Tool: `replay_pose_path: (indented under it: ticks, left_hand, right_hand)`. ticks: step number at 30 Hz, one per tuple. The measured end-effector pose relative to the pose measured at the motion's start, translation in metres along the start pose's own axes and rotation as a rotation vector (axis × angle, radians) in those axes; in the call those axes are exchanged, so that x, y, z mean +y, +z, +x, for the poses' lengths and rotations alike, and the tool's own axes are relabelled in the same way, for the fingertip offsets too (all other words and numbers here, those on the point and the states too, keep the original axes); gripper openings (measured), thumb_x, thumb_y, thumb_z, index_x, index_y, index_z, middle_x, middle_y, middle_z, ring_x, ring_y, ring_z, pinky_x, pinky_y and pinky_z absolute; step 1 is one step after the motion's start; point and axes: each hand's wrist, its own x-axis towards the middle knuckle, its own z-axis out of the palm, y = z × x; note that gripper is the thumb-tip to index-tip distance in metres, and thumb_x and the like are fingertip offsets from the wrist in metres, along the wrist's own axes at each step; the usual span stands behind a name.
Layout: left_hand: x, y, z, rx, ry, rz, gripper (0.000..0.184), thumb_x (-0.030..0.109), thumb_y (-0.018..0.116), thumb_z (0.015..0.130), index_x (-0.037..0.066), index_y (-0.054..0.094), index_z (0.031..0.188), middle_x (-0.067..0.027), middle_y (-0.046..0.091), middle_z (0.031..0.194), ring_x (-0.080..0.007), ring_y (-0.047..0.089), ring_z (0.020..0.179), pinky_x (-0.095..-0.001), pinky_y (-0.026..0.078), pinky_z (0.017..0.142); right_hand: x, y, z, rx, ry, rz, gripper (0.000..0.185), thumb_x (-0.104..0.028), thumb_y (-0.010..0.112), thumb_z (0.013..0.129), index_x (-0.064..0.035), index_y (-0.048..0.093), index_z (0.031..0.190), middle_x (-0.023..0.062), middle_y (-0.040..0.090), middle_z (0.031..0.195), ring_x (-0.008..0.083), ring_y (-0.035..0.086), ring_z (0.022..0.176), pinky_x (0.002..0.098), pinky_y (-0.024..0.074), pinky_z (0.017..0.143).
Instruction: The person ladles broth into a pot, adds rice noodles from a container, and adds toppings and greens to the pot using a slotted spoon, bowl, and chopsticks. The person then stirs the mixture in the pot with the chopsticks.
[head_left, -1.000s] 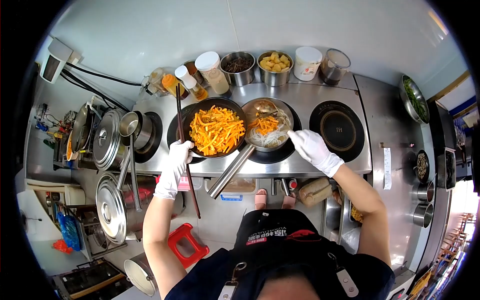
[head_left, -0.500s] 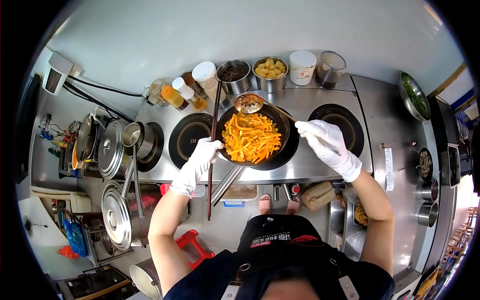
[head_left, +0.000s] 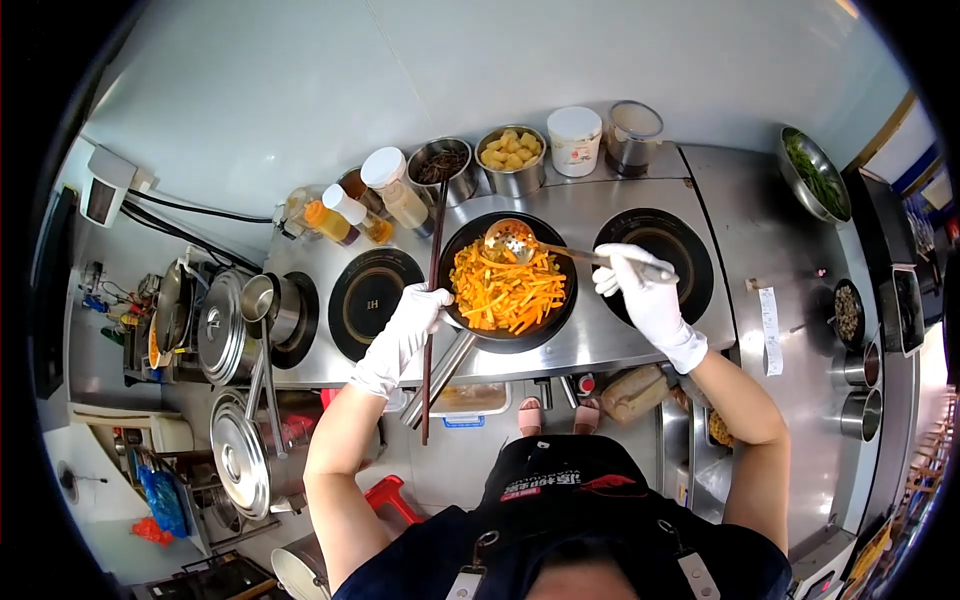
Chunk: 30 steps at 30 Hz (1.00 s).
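Observation:
My left hand (head_left: 408, 325), in a white glove, is closed around a pair of long dark chopsticks (head_left: 433, 300), which stand nearly in line with my body at the pan's left edge. A black frying pan (head_left: 512, 343) holds many orange strips (head_left: 508, 290) that look like cut carrot. Its metal handle (head_left: 443, 375) points toward me, under the left wrist side. My right hand (head_left: 648, 300), also gloved, is closed on the handle of a slotted ladle (head_left: 512, 238). The ladle's bowl rests on or just over the strips at the far side of the pan.
Behind the pan stand sauce bottles (head_left: 330, 222), a white-lidded tub (head_left: 575, 140), a pot of yellow chunks (head_left: 513, 160) and a pot of dark strips (head_left: 443, 170). Flat black burners (head_left: 372, 300) lie on either side. Lidded pots (head_left: 222, 325) are at left, a bowl of greens (head_left: 815, 175) at right.
The ladle's bowl has moved from the pan's far rim toward me, over the strips, and its handle now lies flatter. The whole view has shifted slightly. My left hand keeps the chopsticks.

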Motion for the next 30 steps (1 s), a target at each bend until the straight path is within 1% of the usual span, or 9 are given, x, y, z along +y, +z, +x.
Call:
replay_pose_path:
  ticks: [4,11,16,18,20,21,24,28,30]
  left_hand:
    - [0.003,-0.008,-0.012,0.022,0.001,0.002,0.009,0.007,0.062,0.077,-0.002,0.060,0.078,-0.0045,0.054,0.056,-0.0097,0.042,0.037,-0.0232,0.028,0.034]
    - [-0.007,-0.045,-0.030,0.116,-0.030,-0.030,0.011,0.006,0.060,0.079,-0.001,0.059,0.087,-0.0027,0.050,0.059,-0.0090,0.038,0.038,-0.0230,0.027,0.035]
    - [-0.023,-0.087,-0.041,0.188,-0.052,-0.088,0.011,0.003,0.059,0.079,-0.001,0.059,0.089,-0.0039,0.051,0.059,-0.0100,0.038,0.036,-0.0246,0.025,0.033]
    - [-0.028,-0.102,-0.047,0.251,-0.052,-0.124,0.010,0.003,0.060,0.078,-0.001,0.058,0.086,-0.0047,0.052,0.060,-0.0111,0.037,0.034,-0.0250,0.024,0.032]
    - [-0.032,-0.115,-0.051,0.269,-0.068,-0.114,0.009,0.000,0.060,0.078,0.004,0.053,0.082,-0.0010,0.044,0.058,-0.0103,0.035,0.038,-0.0250,0.022,0.033]
    - [-0.034,-0.120,-0.051,0.301,-0.078,-0.128,0.008,0.001,0.060,0.078,0.004,0.053,0.081,-0.0011,0.044,0.058,-0.0106,0.034,0.037,-0.0250,0.021,0.033]
    - [-0.032,-0.123,-0.049,0.313,-0.057,-0.139,0.011,0.002,0.060,0.078,0.005,0.051,0.076,-0.0015,0.043,0.056,-0.0117,0.033,0.035,-0.0254,0.021,0.033]
    - [-0.018,-0.101,-0.035,0.288,-0.010,-0.113,0.007,0.004,0.060,0.078,0.003,0.055,0.083,-0.0027,0.047,0.055,-0.0116,0.036,0.036,-0.0259,0.024,0.033]
    - [-0.014,-0.080,-0.018,0.254,-0.017,-0.085,0.006,0.001,0.058,0.079,0.000,0.056,0.085,-0.0038,0.050,0.061,-0.0109,0.037,0.036,-0.0247,0.026,0.031]
  right_hand:
    - [0.009,0.001,0.014,0.026,0.027,0.200,0.023,-0.014,0.052,0.098,0.0025,0.063,0.109,0.0073,0.067,0.078,0.0085,0.061,0.065,0.0218,0.0512,0.062]
    - [-0.004,0.013,0.023,0.056,0.032,0.183,0.021,-0.013,0.054,0.097,0.0021,0.063,0.108,0.0082,0.068,0.080,0.0101,0.063,0.067,0.0223,0.0523,0.063]
    - [0.006,0.022,0.008,0.066,-0.136,-0.026,0.023,-0.006,0.049,0.096,0.0026,0.062,0.112,0.0100,0.069,0.086,0.0137,0.065,0.072,0.0246,0.0516,0.068]
    - [0.025,0.019,0.005,-0.080,-0.668,-0.476,0.025,-0.003,0.053,0.090,0.0023,0.061,0.113,0.0102,0.066,0.082,0.0186,0.064,0.069,0.0280,0.0521,0.065]
    - [0.041,0.021,-0.005,-0.462,-0.776,-1.143,0.027,-0.008,0.058,0.086,0.0008,0.059,0.111,0.0076,0.058,0.078,0.0186,0.060,0.070,0.0305,0.0513,0.063]
    - [0.060,0.022,-0.006,-0.531,-0.875,-1.182,0.032,-0.011,0.060,0.080,-0.0002,0.058,0.110,0.0054,0.052,0.075,0.0197,0.057,0.069,0.0320,0.0503,0.063]
    - [0.067,0.018,-0.003,-0.414,-0.864,-1.148,0.040,-0.011,0.062,0.076,0.0016,0.057,0.114,0.0118,0.060,0.095,0.0255,0.060,0.083,0.0358,0.0502,0.072]
    - [0.033,0.013,0.008,-0.164,-0.809,-0.820,0.038,-0.004,0.063,0.078,-0.0006,0.058,0.115,0.0108,0.061,0.092,0.0252,0.060,0.076,0.0344,0.0507,0.068]
    - [0.017,0.013,0.007,-0.053,-0.751,-0.427,0.037,0.004,0.062,0.079,-0.0008,0.059,0.115,0.0120,0.062,0.087,0.0276,0.060,0.071,0.0367,0.0505,0.063]
